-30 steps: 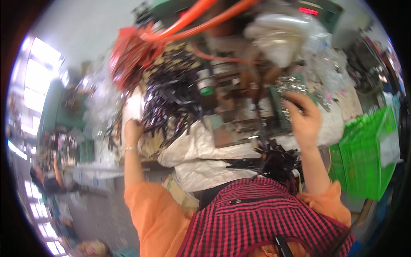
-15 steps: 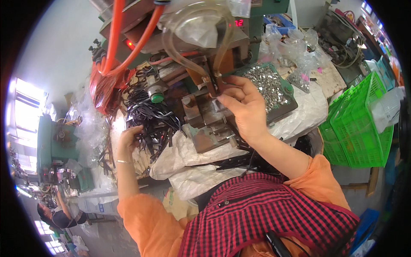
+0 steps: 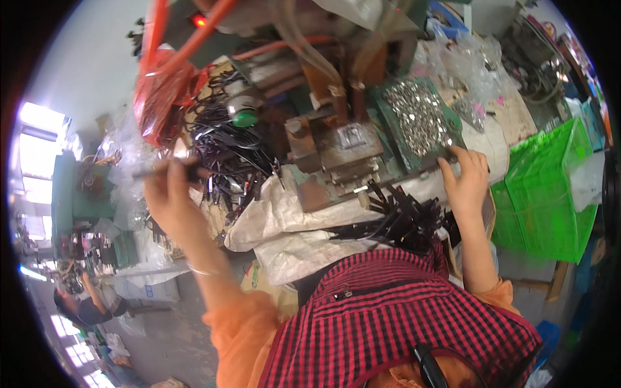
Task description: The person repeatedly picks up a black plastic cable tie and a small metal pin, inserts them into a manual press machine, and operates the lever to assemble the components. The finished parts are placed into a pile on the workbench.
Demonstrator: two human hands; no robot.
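Observation:
My left hand [image 3: 173, 202], blurred by motion, is at the left edge of a heap of black strips [image 3: 229, 139]. A dark strip-like piece [image 3: 150, 172] shows at its fingers, smeared. My right hand [image 3: 467, 183] is at the near right corner of a green tray [image 3: 404, 154] of small shiny metal pieces [image 3: 417, 119]. Its thumb and forefinger are close together there; anything between them is too small to make out. Between the hands sits a press fixture [image 3: 352, 155] with a metal block on top, under two brown electrode-like arms [image 3: 348, 103]. Neither hand touches it.
More black strips [image 3: 404, 220] lie on white sacking [image 3: 278, 226] before the fixture. A green-topped knob [image 3: 244, 118] stands left of it, near orange hoses [image 3: 194, 45] and a red plastic bag [image 3: 158, 103]. A green crate [image 3: 543, 200] is on the right.
My right hand has left the fixture and moved right to the tray's corner. My left hand has shifted left from the strip heap, with a dark piece at its fingers. The view has shifted slightly.

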